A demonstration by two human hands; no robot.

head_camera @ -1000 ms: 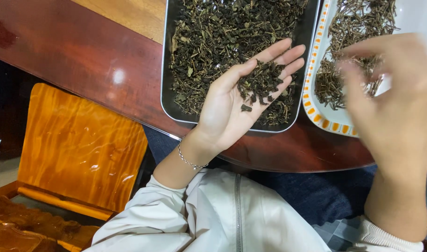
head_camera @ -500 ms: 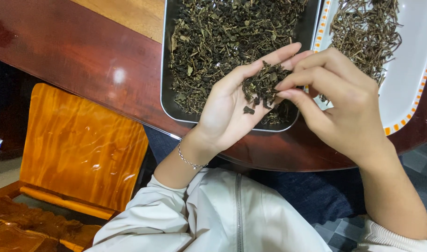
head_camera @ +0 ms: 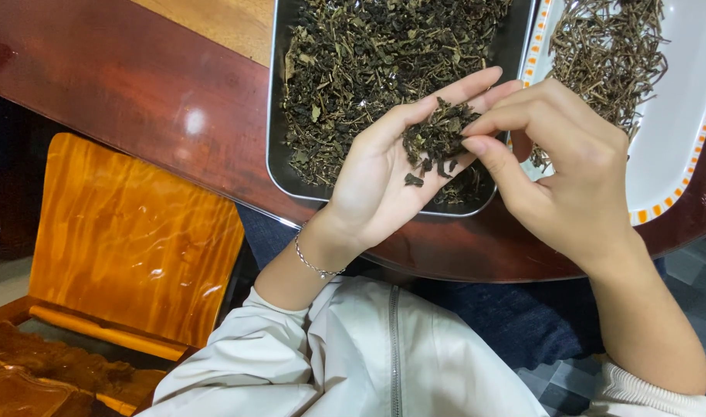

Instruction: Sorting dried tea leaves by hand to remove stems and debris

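Single head view only; no second view for overlap. I read camera looking steeply down from above wearer's lap, close range. Frame faces table (head_camera: 137,100) edge: tray (head_camera: 275,166) top centre, plate (head_camera: 677,100) top right, chair (head_camera: 129,239) lower left, hands mid-frame.

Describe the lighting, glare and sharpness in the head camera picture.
Head view: even, soft light; a small bright glare spot on the glossy red-brown table and wavy sheen on the orange wooden chair. The left hand, its palmful of dried leaves and the right hand are sharp, without motion blur; the metal tray rim gleams faintly.
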